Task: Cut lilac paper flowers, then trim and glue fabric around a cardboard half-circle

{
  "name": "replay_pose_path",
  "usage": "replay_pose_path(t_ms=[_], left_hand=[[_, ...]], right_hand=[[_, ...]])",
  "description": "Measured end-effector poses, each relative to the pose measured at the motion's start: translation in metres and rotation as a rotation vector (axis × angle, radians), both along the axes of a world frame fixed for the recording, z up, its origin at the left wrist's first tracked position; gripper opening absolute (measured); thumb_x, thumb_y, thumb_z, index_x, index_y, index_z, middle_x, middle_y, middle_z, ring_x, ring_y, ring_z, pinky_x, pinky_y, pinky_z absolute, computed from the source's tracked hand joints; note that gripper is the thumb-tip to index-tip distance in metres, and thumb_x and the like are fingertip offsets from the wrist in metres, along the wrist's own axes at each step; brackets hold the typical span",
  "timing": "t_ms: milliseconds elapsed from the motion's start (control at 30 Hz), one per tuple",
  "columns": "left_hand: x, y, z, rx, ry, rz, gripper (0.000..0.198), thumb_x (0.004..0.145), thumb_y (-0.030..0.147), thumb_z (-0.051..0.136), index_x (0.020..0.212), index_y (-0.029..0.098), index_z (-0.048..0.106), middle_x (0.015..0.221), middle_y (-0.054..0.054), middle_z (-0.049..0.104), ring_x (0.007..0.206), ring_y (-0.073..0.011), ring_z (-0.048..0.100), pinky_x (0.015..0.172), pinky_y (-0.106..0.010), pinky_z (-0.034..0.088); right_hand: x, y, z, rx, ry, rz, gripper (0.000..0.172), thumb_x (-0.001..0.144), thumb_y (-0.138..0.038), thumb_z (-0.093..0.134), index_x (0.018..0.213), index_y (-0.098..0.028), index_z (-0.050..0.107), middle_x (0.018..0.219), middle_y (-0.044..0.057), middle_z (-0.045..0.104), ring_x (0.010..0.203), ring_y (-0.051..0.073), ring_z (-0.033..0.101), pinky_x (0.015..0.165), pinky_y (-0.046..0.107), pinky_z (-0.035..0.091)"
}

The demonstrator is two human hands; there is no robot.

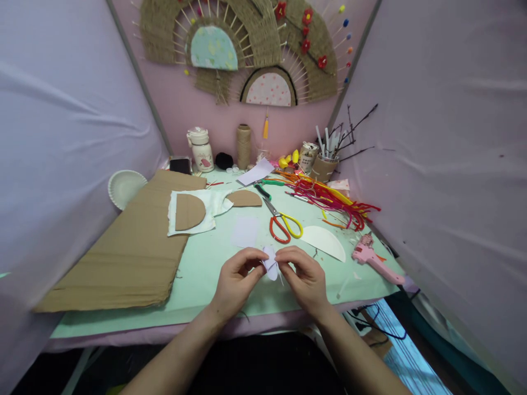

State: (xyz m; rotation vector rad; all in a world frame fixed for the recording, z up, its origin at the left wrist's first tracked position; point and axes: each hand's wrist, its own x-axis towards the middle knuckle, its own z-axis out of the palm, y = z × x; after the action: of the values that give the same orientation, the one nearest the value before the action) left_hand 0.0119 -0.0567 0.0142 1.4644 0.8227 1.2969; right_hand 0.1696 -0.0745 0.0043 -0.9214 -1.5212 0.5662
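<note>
Between my two hands, over the front of the table, is a small pale lilac paper piece (pixel 270 269) with rounded, petal-like lobes. My left hand (pixel 240 274) pinches its left edge between thumb and fingers. On the other side, my right hand (pixel 302 275) pinches its right edge, and a thin pale strip hangs by those fingertips. Just beyond the hands lie scissors (pixel 284 226) with one red and one yellow handle. A pale square of paper (pixel 245 231) rests left of them, and a white half-disc (pixel 325 243) lies to the right.
A large cardboard sheet (pixel 123 252) covers the table's left side, with white cloth (pixel 212 204) overlapping it. A pink glue gun (pixel 375 259) lies at the right edge. Red and orange pipe cleaners (pixel 329 200) spread behind it. A jar (pixel 201 151) and twine spool (pixel 244 147) stand at the back.
</note>
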Motion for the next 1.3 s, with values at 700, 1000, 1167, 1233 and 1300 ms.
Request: replay_pose_path(t_ms=[700, 1000, 1167, 1233, 1300], left_hand=[[0.016, 0.003, -0.008, -0.532, -0.254, 0.027, 0.019, 0.069, 0.03, 0.074, 0.076, 0.016, 0.064, 0.072, 0.002, 0.06, 0.067, -0.0098, 0.052, 0.066, -0.023, 0.042], [0.011, 0.007, -0.005, -0.417, -0.159, 0.029, 0.015, 0.07, 0.024, 0.071, 0.082, 0.017, 0.064, 0.078, 0.001, 0.064, 0.073, -0.012, 0.056, 0.069, -0.024, 0.043], [0.014, 0.006, -0.006, -0.421, -0.194, 0.033, 0.014, 0.07, 0.021, 0.069, 0.082, 0.017, 0.062, 0.077, 0.002, 0.061, 0.071, -0.0108, 0.055, 0.066, -0.022, 0.043], [0.015, 0.005, -0.006, -0.435, -0.217, 0.005, 0.016, 0.07, 0.021, 0.069, 0.085, 0.018, 0.063, 0.081, 0.001, 0.062, 0.074, -0.0116, 0.056, 0.068, -0.023, 0.044], [0.015, 0.005, -0.006, -0.455, -0.246, -0.035, 0.017, 0.071, 0.02, 0.068, 0.087, 0.019, 0.064, 0.082, 0.001, 0.063, 0.076, -0.012, 0.056, 0.069, -0.024, 0.044]], right_hand=[[-0.01, 0.013, 0.003, -0.61, 0.369, 0.069, 0.01, 0.072, -0.026, 0.068, 0.072, -0.017, 0.063, 0.058, -0.004, 0.054, 0.054, 0.01, 0.045, 0.052, 0.022, 0.036], [-0.011, 0.013, 0.005, -0.575, 0.352, 0.001, 0.012, 0.07, -0.028, 0.067, 0.07, -0.017, 0.062, 0.06, -0.003, 0.055, 0.054, 0.011, 0.046, 0.052, 0.023, 0.037], [-0.012, 0.012, 0.004, -0.583, 0.379, 0.02, 0.009, 0.071, -0.024, 0.066, 0.073, -0.017, 0.062, 0.063, -0.003, 0.056, 0.054, 0.01, 0.046, 0.051, 0.022, 0.037], [-0.012, 0.012, 0.003, -0.58, 0.399, 0.018, 0.009, 0.07, -0.024, 0.067, 0.075, -0.018, 0.062, 0.064, -0.003, 0.056, 0.054, 0.01, 0.046, 0.051, 0.022, 0.037], [-0.013, 0.012, 0.002, -0.587, 0.432, 0.023, 0.009, 0.07, -0.024, 0.067, 0.075, -0.018, 0.062, 0.063, -0.004, 0.055, 0.053, 0.01, 0.045, 0.049, 0.021, 0.036]])
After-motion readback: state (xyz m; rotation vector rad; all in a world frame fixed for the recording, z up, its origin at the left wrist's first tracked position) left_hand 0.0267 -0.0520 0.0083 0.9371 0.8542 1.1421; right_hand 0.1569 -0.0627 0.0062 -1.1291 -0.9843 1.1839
